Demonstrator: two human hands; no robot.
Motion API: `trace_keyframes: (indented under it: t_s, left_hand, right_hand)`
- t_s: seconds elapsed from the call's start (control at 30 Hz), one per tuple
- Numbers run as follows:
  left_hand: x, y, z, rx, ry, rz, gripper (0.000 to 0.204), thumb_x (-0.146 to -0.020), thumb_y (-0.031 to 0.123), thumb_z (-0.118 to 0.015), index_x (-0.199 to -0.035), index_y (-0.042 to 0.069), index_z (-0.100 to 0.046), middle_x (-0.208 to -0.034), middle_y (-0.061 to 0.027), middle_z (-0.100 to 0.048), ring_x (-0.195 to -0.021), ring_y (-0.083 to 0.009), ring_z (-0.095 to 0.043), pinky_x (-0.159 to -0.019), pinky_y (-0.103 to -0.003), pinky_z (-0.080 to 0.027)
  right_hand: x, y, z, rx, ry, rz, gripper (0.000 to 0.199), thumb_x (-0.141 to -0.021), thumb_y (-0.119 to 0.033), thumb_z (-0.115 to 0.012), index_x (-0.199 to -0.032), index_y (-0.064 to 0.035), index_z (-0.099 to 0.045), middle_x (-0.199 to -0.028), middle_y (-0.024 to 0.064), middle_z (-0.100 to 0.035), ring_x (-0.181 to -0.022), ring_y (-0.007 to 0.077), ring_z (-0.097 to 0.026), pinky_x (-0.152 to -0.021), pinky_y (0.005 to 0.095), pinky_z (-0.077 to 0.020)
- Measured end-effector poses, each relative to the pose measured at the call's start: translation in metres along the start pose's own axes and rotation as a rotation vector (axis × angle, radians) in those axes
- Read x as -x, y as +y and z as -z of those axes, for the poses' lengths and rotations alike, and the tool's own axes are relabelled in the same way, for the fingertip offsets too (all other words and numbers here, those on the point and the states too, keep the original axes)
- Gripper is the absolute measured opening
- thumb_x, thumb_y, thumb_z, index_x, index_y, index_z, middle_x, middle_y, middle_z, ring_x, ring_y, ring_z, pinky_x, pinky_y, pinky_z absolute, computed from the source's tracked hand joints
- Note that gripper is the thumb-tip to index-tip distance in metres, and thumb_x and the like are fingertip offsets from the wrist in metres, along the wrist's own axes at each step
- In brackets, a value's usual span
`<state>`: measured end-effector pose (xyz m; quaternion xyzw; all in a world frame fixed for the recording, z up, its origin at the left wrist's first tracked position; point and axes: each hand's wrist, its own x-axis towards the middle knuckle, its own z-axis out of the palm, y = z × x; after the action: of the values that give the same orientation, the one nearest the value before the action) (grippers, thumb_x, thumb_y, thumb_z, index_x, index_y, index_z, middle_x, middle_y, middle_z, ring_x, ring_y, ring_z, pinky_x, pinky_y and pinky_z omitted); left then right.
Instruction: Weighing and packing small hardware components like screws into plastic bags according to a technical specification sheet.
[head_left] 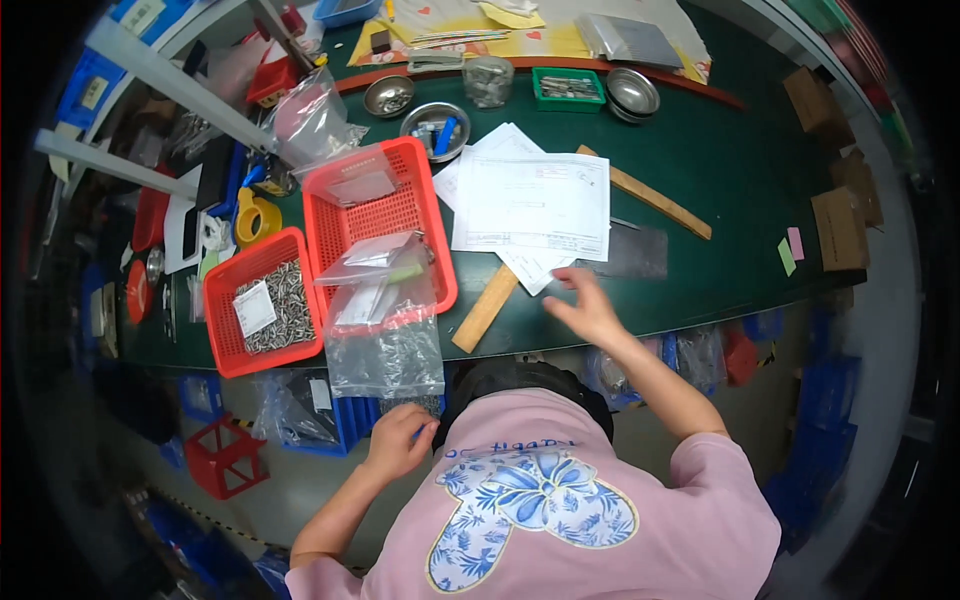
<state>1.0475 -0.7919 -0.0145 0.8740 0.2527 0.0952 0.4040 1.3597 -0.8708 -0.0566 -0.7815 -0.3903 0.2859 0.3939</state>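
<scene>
My right hand (588, 308) hovers over the near edge of the green table, thumb and fingers apart, with nothing in it. Just beyond it lie printed paper sheets (530, 205), overlapping at angles, and a wooden strip (487, 308) pokes out from under them. A flat transparent sheet (640, 252) rests to the right of the papers. Below the table edge, my left hand (402, 440) is closed with its fingers curled; whether anything is inside is hidden. It is beside a blue bin (353, 425) and under a clear plastic bag (385, 355) that hangs over the edge.
Two red baskets stand on the left: one (218, 325) holds small metal parts, the other (445, 250) bagged items. Metal bowls (632, 92) and a green tray (568, 88) line the back. Another wooden strip (660, 200) lies right; cardboard boxes (838, 230) stand at the right edge.
</scene>
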Motion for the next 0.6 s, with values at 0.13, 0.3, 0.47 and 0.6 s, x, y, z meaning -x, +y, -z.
trace_keyframes:
  t_s: [0.13,0.3,0.47,0.6]
  left_hand:
    - [-0.06,-0.044,0.054,-0.208,0.146,-0.062,0.012,-0.074,0.01,-0.053,-0.065,0.003,-0.052,-0.062,-0.0101,-0.049,-0.058,-0.0288,-0.049,-0.051,-0.037,-0.038]
    - [-0.2,-0.088,0.131,-0.614,0.563,-0.191,0.048,-0.063,0.007,-0.06,-0.108,0.002,-0.044,-0.111,-0.014,-0.043,-0.1,-0.0307,-0.042,-0.083,-0.04,-0.036]
    - [-0.288,-0.155,0.162,-0.848,0.125,0.036,0.022,-0.066,0.012,-0.057,-0.087,0.005,-0.058,-0.085,-0.0129,-0.058,-0.088,-0.0292,-0.052,-0.081,-0.04,-0.038]
    - [-0.319,-0.177,0.177,-0.634,0.377,-0.008,0.013,-0.069,0.013,-0.055,-0.079,0.006,-0.06,-0.073,-0.0101,-0.058,-0.081,-0.0291,-0.054,-0.074,-0.038,-0.041]
  right_hand:
    - [-0.032,0.098,0.029,0.325,0.194,-0.232,0.048,-0.064,-0.025,-0.064,-0.1,0.0021,-0.049,-0.099,0.0197,-0.051,-0.094,0.0317,-0.048,-0.082,0.0375,-0.0387]
    - [-0.086,0.072,0.024,0.494,0.314,-0.478,0.067,-0.064,-0.037,-0.064,-0.114,0.0012,-0.043,-0.112,0.0208,-0.046,-0.106,0.0314,-0.043,-0.086,0.0361,-0.0353]
    - [-0.113,0.052,0.009,0.647,0.315,-0.689,0.085,-0.057,-0.046,-0.067,-0.121,-0.0006,-0.035,-0.118,0.0185,-0.043,-0.11,0.0309,-0.039,-0.091,0.0432,-0.0266]
    - [-0.115,0.05,-0.004,0.774,0.355,-0.702,0.084,-0.055,-0.042,-0.07,-0.119,-0.0011,-0.036,-0.114,0.0174,-0.046,-0.11,0.0307,-0.039,-0.09,0.0417,-0.0275]
